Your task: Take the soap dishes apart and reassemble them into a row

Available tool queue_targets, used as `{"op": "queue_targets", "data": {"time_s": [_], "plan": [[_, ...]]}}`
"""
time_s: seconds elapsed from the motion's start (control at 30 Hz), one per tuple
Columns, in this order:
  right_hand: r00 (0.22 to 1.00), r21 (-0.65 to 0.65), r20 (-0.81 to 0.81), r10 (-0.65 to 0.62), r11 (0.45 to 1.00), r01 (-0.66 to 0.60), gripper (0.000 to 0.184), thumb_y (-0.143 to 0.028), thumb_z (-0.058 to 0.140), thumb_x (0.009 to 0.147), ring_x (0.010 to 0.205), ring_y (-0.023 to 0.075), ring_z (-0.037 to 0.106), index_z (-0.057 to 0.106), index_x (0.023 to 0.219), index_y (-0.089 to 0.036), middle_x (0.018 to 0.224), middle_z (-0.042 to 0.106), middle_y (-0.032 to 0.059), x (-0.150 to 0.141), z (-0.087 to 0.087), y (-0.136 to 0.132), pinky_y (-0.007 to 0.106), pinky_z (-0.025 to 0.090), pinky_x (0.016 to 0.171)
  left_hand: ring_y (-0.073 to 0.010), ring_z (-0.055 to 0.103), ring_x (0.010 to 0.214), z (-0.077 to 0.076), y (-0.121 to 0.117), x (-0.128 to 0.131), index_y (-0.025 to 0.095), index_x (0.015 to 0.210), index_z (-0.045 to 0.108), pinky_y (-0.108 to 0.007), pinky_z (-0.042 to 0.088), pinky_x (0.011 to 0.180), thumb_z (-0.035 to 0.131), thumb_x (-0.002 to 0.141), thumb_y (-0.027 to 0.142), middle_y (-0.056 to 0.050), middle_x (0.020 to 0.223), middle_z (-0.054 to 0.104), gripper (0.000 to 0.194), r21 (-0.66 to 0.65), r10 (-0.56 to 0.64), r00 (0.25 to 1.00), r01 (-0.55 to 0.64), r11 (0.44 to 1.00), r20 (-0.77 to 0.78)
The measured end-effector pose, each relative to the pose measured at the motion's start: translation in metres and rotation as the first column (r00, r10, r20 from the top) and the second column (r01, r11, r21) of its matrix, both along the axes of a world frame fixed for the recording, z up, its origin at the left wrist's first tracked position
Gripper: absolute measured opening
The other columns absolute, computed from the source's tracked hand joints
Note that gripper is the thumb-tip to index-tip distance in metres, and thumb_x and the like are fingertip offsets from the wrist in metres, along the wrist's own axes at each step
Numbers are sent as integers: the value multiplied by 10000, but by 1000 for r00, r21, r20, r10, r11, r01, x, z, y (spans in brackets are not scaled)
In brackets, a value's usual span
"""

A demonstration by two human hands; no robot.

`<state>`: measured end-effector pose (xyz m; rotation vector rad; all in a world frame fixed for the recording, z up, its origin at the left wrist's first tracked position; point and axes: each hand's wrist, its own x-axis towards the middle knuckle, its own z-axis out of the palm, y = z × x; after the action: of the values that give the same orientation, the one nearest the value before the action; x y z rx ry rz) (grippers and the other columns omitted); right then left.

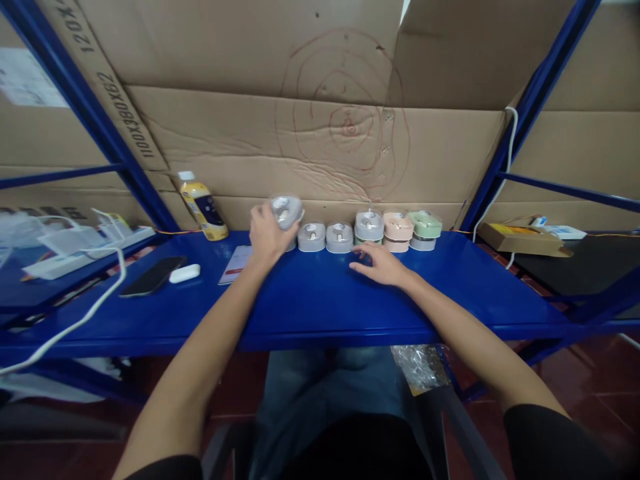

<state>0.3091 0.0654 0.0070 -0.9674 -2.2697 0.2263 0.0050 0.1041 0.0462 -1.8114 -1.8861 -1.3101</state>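
Observation:
My left hand point(269, 235) grips a small grey container with a clear lid point(287, 212), raised and tilted at the left end of a row of similar ones. Part of another container shows beneath it. Two single grey containers point(311, 237) stand to its right. Further along, a grey container point(369, 225) sits on a green one, pink containers point(398, 227) are stacked in a pair, and a green container point(425, 223) rests on a grey one. My right hand point(381, 265) hovers in front of the grey-on-green stack, fingers apart, holding nothing.
At the left of the blue table point(320, 300) are a yellow bottle point(204, 208), a leaflet point(236, 264), a dark phone point(154, 276) and a white case point(185, 273). A cardboard wall point(225, 140) rises behind. A white cable point(107, 293) crosses the left side.

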Motion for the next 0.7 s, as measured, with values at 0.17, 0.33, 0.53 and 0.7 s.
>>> {"op": "queue_targets", "data": {"time_s": [0.17, 0.33, 0.53, 0.7], "plan": [[981, 156, -190, -41, 985, 72, 734, -598, 764, 853, 1311, 341, 574, 538, 1461, -253, 1385, 589, 148, 2, 13, -9, 553, 475, 1131, -359, 529, 1376, -16, -45, 31, 203, 1414, 481, -528, 420, 1194, 769, 812, 468, -147, 1447, 558, 718, -81, -632, 757, 628, 774, -168], [991, 49, 7, 132, 990, -132, 1123, -665, 873, 689, 1493, 386, 419, 370, 1599, -242, 1611, 418, 172, 6, 15, -14, 578, 365, 1235, -394, 541, 1386, -43, -60, 48, 221, 1567, 313, -539, 444, 1172, 893, 664, 459, -176, 1513, 522, 1099, -289, -838, 546, 805, 518, 18], [969, -109, 131, 207, 975, -193, 1070, -665, 859, 699, 1349, 380, 588, 418, 1589, -266, 1504, 580, 152, -5, 4, -13, 571, 485, 1124, -367, 614, 1309, -55, -60, 50, 239, 1584, 256, -542, 468, 1140, 909, 652, 455, -158, 1393, 610, 1158, -298, -858, 491, 850, 434, 150], [993, -62, 7, 117, 991, -116, 888, -632, 821, 764, 1291, 353, 631, 529, 1502, -232, 1435, 642, 140, 4, 11, -10, 533, 495, 1113, -372, 577, 1342, -59, -54, 42, 202, 1605, 261, -560, 442, 1161, 893, 683, 448, -179, 1419, 587, 1144, -301, -840, 532, 822, 483, 105]]}}
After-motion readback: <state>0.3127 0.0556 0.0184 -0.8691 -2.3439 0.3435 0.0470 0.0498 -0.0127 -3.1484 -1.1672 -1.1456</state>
